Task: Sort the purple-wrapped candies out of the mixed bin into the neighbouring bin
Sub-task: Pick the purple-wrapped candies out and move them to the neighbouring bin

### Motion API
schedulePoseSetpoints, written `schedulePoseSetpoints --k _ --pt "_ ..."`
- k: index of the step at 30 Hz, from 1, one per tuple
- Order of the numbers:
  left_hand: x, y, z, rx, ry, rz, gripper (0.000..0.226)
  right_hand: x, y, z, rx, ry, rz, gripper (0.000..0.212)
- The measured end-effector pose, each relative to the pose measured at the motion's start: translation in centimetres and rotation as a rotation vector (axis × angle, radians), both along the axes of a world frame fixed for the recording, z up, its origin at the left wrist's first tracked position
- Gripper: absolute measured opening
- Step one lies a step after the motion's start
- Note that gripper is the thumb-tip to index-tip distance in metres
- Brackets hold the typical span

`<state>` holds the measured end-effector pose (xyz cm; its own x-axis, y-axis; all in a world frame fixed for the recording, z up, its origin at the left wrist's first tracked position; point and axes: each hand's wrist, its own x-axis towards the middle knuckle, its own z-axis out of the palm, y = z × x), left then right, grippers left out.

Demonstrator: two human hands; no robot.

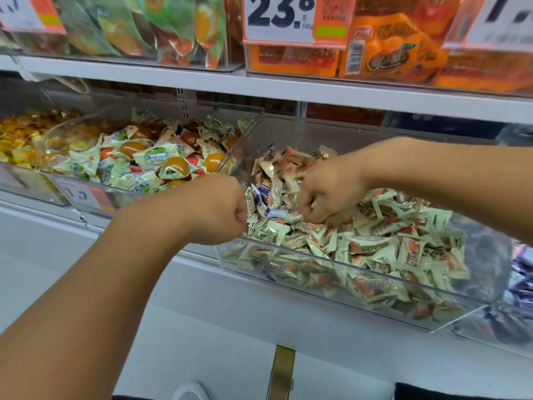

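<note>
The mixed bin [375,275] is a clear plastic tub at centre right, heaped with cream-and-orange wrapped candies [403,249]. A few purple-wrapped candies [260,191] lie at its left end, between my hands. My left hand [219,209] is curled into a fist over the bin's front left corner, and what it holds is hidden. My right hand [326,192] reaches down into the heap with its fingers curled, and its fingertips pinch at a wrapper. The neighbouring bin with purple candies [522,277] shows at the far right edge.
To the left stands a clear bin of jelly cups in white-green wrappers [150,160], then a bin of yellow candies [20,140]. The white shelf [288,88] above carries orange snack packs and a price sign [279,18]. Below is a pale floor.
</note>
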<state>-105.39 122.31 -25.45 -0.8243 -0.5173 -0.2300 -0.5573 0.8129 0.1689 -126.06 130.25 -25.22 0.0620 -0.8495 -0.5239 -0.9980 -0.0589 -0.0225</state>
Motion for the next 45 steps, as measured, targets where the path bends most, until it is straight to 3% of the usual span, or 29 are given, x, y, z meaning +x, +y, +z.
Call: schedulePoseSetpoints --k 6,9,11,14,15,17,19,22,25,31,34,36,38,42,45 --pt "-1.5 1.1 -0.1 0.016 -0.017 -0.043 0.026 -4.1 6.9 1.1 -0.12 -0.21 -0.167 0.008" --pt "-3.0 1.4 -1.0 0.019 -0.138 -0.026 0.037 -4.1 8.3 1.6 -0.097 -0.125 -0.247 0.013" --pt "-3.6 1.4 -1.3 0.046 -0.242 -0.017 0.026 -3.0 8.0 2.7 -0.113 -0.031 -0.263 0.028" --pt "-3.9 1.4 -1.2 0.075 -0.374 -0.038 0.022 0.2 5.2 2.4 -0.365 -0.037 -0.125 0.027" --pt "-3.9 1.3 -1.2 0.057 -0.411 -0.064 0.028 1.2 3.8 1.4 -0.366 -0.055 -0.06 0.034" --pt "-3.8 1.4 -1.1 -0.005 -0.454 -0.105 0.035 2.9 1.5 -1.1 -0.182 -0.033 0.02 0.048" --pt "-3.8 1.4 -1.3 -0.004 -0.433 -0.108 0.037 2.8 0.4 -2.7 -0.062 0.02 0.015 0.046" --pt "-3.5 1.0 -1.5 0.109 -0.34 -0.07 0.041 0.7 1.8 -1.6 -0.123 -0.005 -0.024 0.028" --pt "-3.3 0.5 -1.7 0.223 -0.237 -0.045 0.046 -1.3 4.3 -0.2 -0.147 -0.091 -0.062 0.026" --pt "-3.8 0.7 -1.5 0.326 -0.109 -0.104 0.024 -3.1 6.7 0.6 -0.095 -0.075 -0.174 0.017" --pt "-4.2 1.1 -1.5 0.366 -0.127 -0.12 0.03 -2.2 6.4 1.6 -0.071 0.016 -0.159 0.021" --pt "-4.5 1.3 -1.3 0.34 -0.158 -0.141 0.035 -0.8 5.7 2.2 -0.209 0.057 -0.091 0.027" --pt "-4.6 1.2 -1.0 0.299 -0.207 -0.168 0.04 1.1 4.8 1.8 -0.281 -0.044 -0.032 0.034" --pt "-4.3 0.3 -1.1 0.308 -0.227 -0.167 0.047 2.6 4.1 -1.1 -0.018 -0.049 -0.028 0.043" --pt "-3.9 0.3 -1.4 0.369 -0.18 -0.121 0.04 0.8 5.4 -0.6 -0.05 -0.051 -0.091 0.04"
